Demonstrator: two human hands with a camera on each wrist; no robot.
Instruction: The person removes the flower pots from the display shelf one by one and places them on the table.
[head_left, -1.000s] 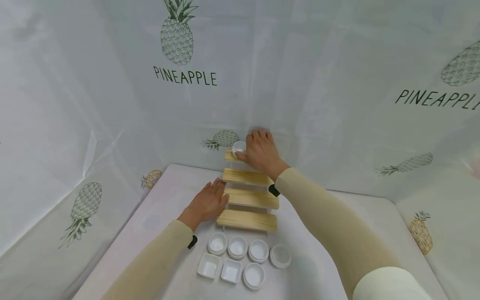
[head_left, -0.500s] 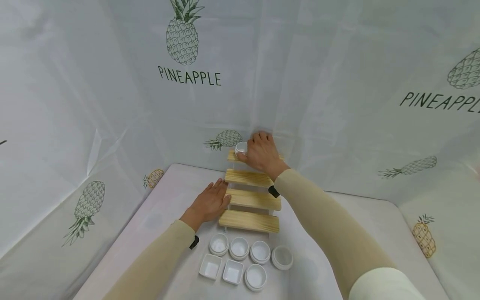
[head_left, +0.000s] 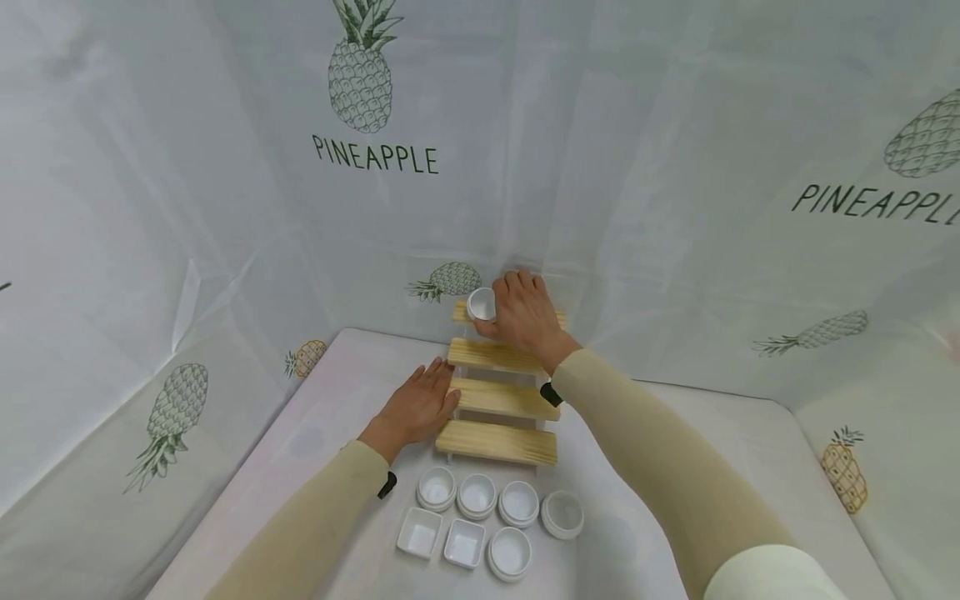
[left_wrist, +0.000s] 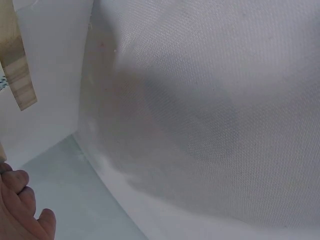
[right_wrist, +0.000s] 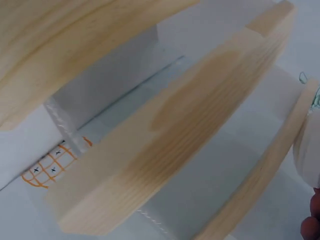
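Note:
A round white bowl (head_left: 482,304) is at the left end of the top step of a four-tier wooden stand (head_left: 495,398), its opening tipped toward the head camera. My right hand (head_left: 522,312) grips the bowl from its right, thumb at the near side. In the right wrist view, the bowl (right_wrist: 308,150) shows only partly at the right edge, with fingertips (right_wrist: 311,227) just below it. My left hand (head_left: 417,406) lies against the stand's left side, fingers extended. The left wrist view catches part of this hand (left_wrist: 22,207) in the lower left corner.
In front of the stand, several round white bowls (head_left: 477,496) and two square ones (head_left: 419,532) sit in two rows on the pale table (head_left: 315,467). A pineapple-print cloth (head_left: 637,208) hangs close behind the stand.
The bowl on the top step has tipped toward the head camera, showing more of its inside. My right hand has shifted slightly with it. The left hand stays put.

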